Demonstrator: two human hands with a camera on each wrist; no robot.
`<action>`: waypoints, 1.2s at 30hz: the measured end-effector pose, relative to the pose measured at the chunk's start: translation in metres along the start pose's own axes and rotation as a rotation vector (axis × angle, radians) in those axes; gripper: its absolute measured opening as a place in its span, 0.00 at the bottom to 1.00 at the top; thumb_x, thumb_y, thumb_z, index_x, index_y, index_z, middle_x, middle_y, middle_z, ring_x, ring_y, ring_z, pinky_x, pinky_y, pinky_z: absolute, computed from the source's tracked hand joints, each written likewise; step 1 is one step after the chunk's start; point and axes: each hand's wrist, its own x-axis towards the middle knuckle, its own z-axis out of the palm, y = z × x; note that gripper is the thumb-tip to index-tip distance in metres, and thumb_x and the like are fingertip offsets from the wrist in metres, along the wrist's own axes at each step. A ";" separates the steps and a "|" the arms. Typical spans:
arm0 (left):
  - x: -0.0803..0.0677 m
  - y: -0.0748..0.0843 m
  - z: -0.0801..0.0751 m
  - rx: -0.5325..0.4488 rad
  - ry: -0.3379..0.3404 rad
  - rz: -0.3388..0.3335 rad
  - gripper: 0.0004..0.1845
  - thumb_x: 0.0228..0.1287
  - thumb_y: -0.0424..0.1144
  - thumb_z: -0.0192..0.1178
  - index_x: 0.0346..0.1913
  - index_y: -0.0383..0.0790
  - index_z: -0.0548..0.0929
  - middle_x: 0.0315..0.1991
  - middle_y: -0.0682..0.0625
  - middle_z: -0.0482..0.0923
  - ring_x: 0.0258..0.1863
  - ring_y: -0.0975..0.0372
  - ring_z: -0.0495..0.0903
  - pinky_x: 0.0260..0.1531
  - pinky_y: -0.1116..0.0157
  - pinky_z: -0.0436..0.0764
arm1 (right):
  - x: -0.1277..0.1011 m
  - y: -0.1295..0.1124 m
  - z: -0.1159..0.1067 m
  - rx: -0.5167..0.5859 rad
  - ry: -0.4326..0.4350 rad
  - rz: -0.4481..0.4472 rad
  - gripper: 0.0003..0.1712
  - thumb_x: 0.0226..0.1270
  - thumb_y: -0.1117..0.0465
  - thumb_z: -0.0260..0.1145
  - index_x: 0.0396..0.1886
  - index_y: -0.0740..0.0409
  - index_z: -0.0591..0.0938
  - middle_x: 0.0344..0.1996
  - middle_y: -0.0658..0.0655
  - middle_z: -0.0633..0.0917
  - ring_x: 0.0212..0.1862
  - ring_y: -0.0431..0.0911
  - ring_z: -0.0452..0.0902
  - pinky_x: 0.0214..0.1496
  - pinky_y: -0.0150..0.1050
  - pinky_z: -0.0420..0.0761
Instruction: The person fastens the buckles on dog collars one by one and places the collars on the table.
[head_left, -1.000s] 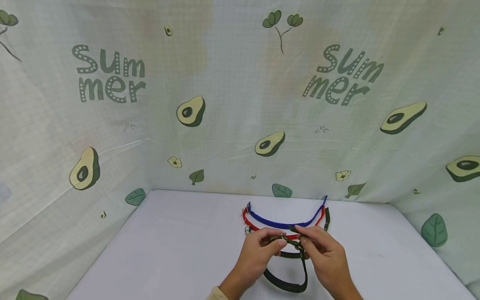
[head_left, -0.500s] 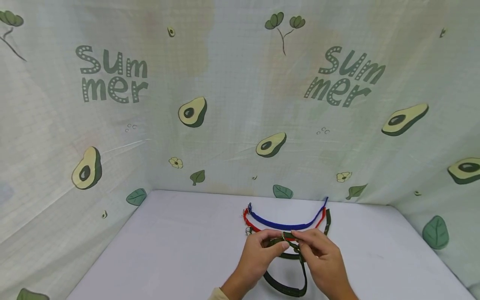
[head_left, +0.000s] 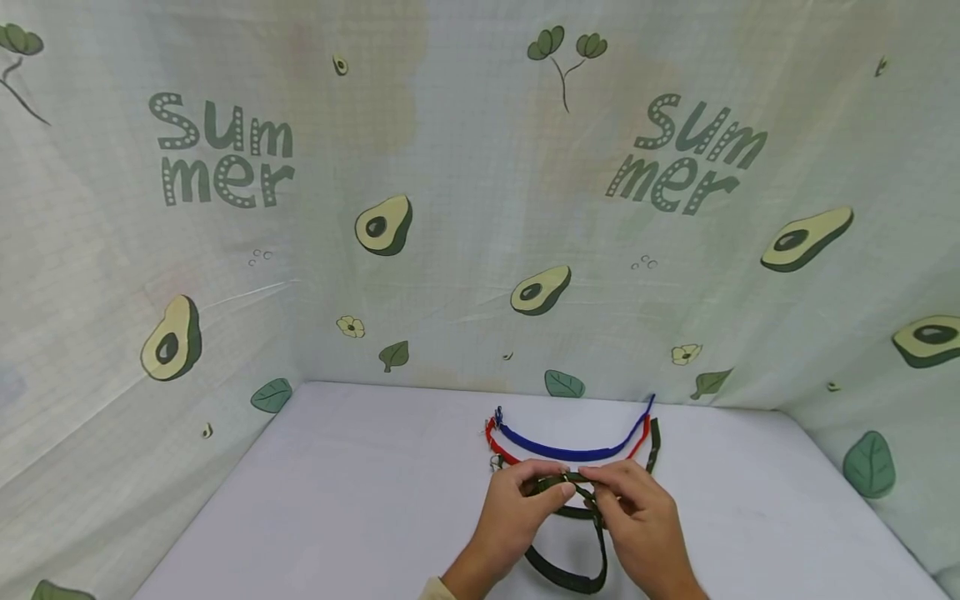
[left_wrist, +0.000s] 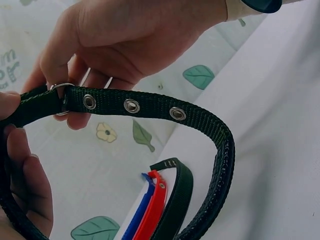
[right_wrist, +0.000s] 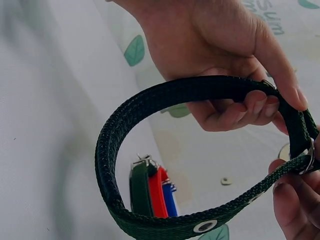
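A dark green webbing collar [head_left: 566, 577] is bent into a loop and held up between both hands. Metal eyelets [left_wrist: 131, 106] run along its strap. My left hand [head_left: 517, 508] pinches it beside the metal buckle [right_wrist: 306, 156]. From the other side my right hand [head_left: 637, 521] grips the strap, its thumb and fingers close to the buckle. In the left wrist view, one end of the strap passes through the buckle's frame. The padded part of the loop [right_wrist: 107, 155] hangs below the hands. Fingers hide part of the buckle in the head view.
Behind the hands a blue collar [head_left: 570, 455], a red collar [head_left: 506, 454] and another dark green collar [head_left: 654, 446] lie curved on the white table [head_left: 360, 500]. A printed cloth [head_left: 450, 150] hangs behind the table and along its sides.
My right hand has moved slightly left, closer to the left hand. The strap end, earlier sticking up at the right fingertips, now lies flatter between both hands at the buckle.
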 end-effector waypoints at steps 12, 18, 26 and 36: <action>0.001 -0.001 -0.002 -0.001 0.000 -0.011 0.13 0.62 0.42 0.71 0.47 0.41 0.88 0.44 0.51 0.84 0.42 0.60 0.82 0.43 0.69 0.83 | 0.001 -0.006 0.002 -0.099 -0.026 0.054 0.25 0.59 0.79 0.67 0.39 0.43 0.91 0.33 0.40 0.79 0.31 0.37 0.73 0.27 0.27 0.74; 0.001 -0.002 -0.003 -0.028 -0.015 -0.019 0.14 0.63 0.42 0.70 0.49 0.39 0.88 0.44 0.50 0.85 0.39 0.60 0.83 0.42 0.68 0.83 | 0.001 -0.004 0.000 -0.074 -0.061 0.020 0.24 0.61 0.78 0.66 0.44 0.45 0.90 0.34 0.41 0.80 0.30 0.36 0.74 0.26 0.29 0.75; 0.005 -0.005 0.000 -0.113 -0.010 -0.028 0.13 0.66 0.39 0.68 0.49 0.36 0.87 0.42 0.48 0.86 0.34 0.60 0.84 0.40 0.67 0.84 | 0.001 0.002 -0.001 0.063 -0.105 -0.030 0.23 0.64 0.79 0.64 0.50 0.52 0.88 0.37 0.48 0.83 0.32 0.39 0.80 0.30 0.29 0.80; 0.004 -0.004 0.000 -0.162 0.019 -0.065 0.12 0.69 0.38 0.64 0.48 0.33 0.84 0.37 0.46 0.84 0.33 0.59 0.85 0.40 0.65 0.84 | -0.001 0.002 0.001 0.125 -0.187 0.172 0.17 0.71 0.68 0.64 0.55 0.52 0.86 0.39 0.47 0.82 0.31 0.41 0.81 0.28 0.36 0.83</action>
